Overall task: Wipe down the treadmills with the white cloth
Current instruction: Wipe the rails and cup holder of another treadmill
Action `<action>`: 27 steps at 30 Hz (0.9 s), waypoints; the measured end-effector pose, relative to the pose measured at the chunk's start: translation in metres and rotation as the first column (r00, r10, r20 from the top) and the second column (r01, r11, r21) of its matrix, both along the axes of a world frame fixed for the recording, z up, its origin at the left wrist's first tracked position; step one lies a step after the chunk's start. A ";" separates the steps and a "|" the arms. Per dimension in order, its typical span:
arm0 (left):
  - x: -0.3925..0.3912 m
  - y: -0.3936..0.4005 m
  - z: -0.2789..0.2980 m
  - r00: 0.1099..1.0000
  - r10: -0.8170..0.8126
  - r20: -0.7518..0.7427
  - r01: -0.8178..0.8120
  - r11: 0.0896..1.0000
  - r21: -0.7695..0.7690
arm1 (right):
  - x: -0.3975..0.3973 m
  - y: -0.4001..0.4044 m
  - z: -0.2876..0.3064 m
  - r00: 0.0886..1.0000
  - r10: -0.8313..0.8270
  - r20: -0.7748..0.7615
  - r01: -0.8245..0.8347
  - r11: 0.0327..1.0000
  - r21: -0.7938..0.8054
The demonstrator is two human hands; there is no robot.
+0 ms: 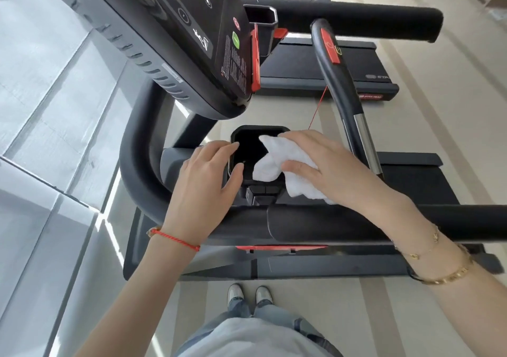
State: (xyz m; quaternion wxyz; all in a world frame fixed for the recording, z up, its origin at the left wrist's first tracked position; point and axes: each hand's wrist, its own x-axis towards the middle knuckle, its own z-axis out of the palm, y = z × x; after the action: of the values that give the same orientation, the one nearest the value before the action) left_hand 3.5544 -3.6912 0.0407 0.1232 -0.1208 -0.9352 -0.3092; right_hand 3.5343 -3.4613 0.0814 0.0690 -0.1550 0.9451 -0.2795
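While R hand [326, 164] grips white cloth [277, 164] over treadmill [142, 164] tray, L hand [208, 175] flat, relaxed

Bright daylight from the left streaks the floor [109, 219]; edges bend with wide-angle distortion.

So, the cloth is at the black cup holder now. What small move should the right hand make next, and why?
Probably push the white cloth deeper into the cup holder and sweep round its walls. The right hand presses the cloth only over the holder's right edge, while the left hand rests on the left rim; most of the dark inside lies uncovered.
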 end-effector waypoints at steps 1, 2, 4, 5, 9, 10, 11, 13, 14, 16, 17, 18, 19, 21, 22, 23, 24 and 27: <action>0.002 0.002 0.001 1.000 -0.010 -0.006 0.010 1.000 0.001 | 0.009 0.001 0.002 1.000 0.028 -0.005 -0.028 0.999 0.039; 0.004 0.003 0.002 1.000 -0.019 -0.010 0.019 1.000 -0.002 | 0.017 0.002 0.002 0.999 0.052 -0.008 -0.051 0.996 0.078; 0.008 0.008 0.002 0.999 -0.041 -0.021 0.041 0.999 -0.010 | 0.033 0.002 -0.001 0.996 0.083 -0.032 -0.077 0.987 0.144; 0.010 0.010 0.001 0.998 -0.055 -0.028 0.055 0.998 -0.014 | 0.040 0.003 -0.005 0.994 0.093 -0.059 -0.082 0.981 0.174; 0.019 0.022 -0.003 0.993 -0.112 -0.044 0.111 0.994 -0.004 | 0.061 0.004 -0.022 0.980 0.093 -0.178 -0.043 0.964 0.264; 0.023 0.026 -0.003 0.992 -0.119 -0.049 0.119 0.993 0.001 | 0.065 0.006 -0.027 0.971 0.090 -0.221 -0.029 0.963 0.266; 0.026 0.031 -0.002 0.991 -0.123 -0.056 0.123 0.992 0.003 | 0.067 0.009 -0.031 0.958 0.090 -0.272 -0.015 0.964 0.264; 0.031 0.040 -0.001 0.989 -0.131 -0.070 0.131 0.991 0.003 | 0.071 0.020 -0.040 0.925 0.079 -0.372 0.018 0.968 0.249; 0.034 0.046 0.000 0.988 -0.134 -0.072 0.134 0.991 0.005 | 0.072 0.029 -0.043 0.909 0.066 -0.411 0.038 0.970 0.239; 0.040 0.060 0.001 0.987 -0.139 -0.075 0.140 0.990 0.007 | 0.073 0.051 -0.046 0.887 0.025 -0.462 0.088 0.971 0.221; 0.042 0.069 0.001 0.987 -0.144 -0.073 0.145 0.989 0.005 | 0.074 0.064 -0.046 0.876 0.002 -0.482 0.114 0.971 0.211; 0.045 0.078 0.001 0.987 -0.147 -0.068 0.148 0.989 0.002 | 0.075 0.077 -0.047 0.865 -0.019 -0.501 0.138 0.970 0.202; 0.047 0.089 0.000 0.987 -0.150 -0.059 0.150 0.989 0.000 | 0.076 0.089 -0.048 0.855 -0.034 -0.517 0.157 0.968 0.196; 0.051 0.111 -0.004 0.987 -0.155 -0.041 0.155 0.988 0.000 | 0.079 0.110 -0.051 0.843 -0.045 -0.535 0.174 0.965 0.194; 0.054 0.123 -0.005 0.987 -0.157 -0.036 0.157 0.988 -0.002 | 0.080 0.119 -0.052 0.840 -0.043 -0.540 0.176 0.965 0.196; 0.056 0.135 -0.006 0.987 -0.157 -0.032 0.157 0.988 -0.002 | 0.081 0.129 -0.054 0.838 -0.044 -0.544 0.178 0.964 0.197; 0.059 0.148 -0.007 0.988 -0.152 -0.027 0.152 0.988 0.001 | 0.082 0.140 -0.055 0.835 -0.049 -0.548 0.184 0.963 0.195; 0.065 0.183 -0.008 0.990 -0.140 -0.026 0.140 0.990 0.006 | 0.084 0.177 -0.057 0.819 -0.061 -0.570 0.204 0.960 0.191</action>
State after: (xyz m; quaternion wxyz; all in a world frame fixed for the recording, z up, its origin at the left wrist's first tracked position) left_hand 3.6191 -3.5083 0.0326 0.1136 -0.1896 -0.9215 -0.3194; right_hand 3.6181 -3.2839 0.0244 -0.2116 -0.1536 0.9591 -0.1080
